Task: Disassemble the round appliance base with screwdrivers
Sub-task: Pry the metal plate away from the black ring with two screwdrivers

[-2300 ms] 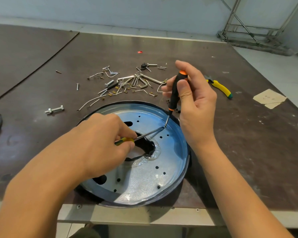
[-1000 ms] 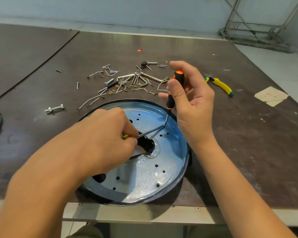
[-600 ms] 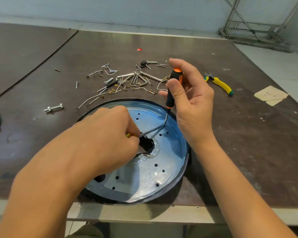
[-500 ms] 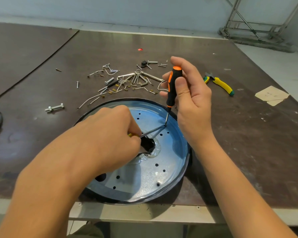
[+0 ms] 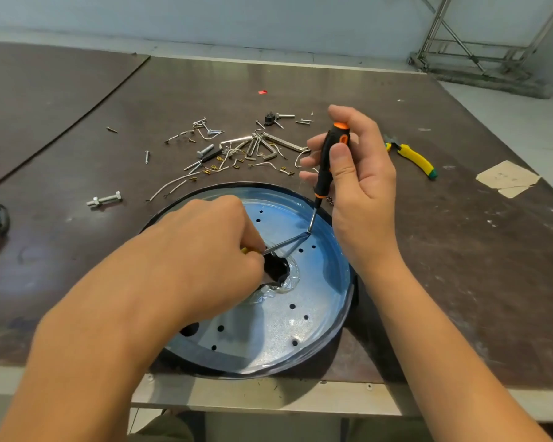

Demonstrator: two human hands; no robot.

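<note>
The round base (image 5: 300, 317) lies on the desk (image 5: 460, 266) under both hands. The right hand (image 5: 363, 189) pinches the orange screwdriver (image 5: 329, 161), likely to turn a screw. The left hand (image 5: 205, 256) grips a second screwdriver (image 5: 281, 245), maybe to steady it.

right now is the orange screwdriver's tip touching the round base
Touching. The head view shows the orange screwdriver, gripped by the right hand, ending tip-down on the round base with no gap.

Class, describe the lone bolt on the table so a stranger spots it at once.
Start at the round blue-grey base at the table's near edge. To its left lies the bolt, alone, thicker than the scattered screws and wires behind the base.
</note>
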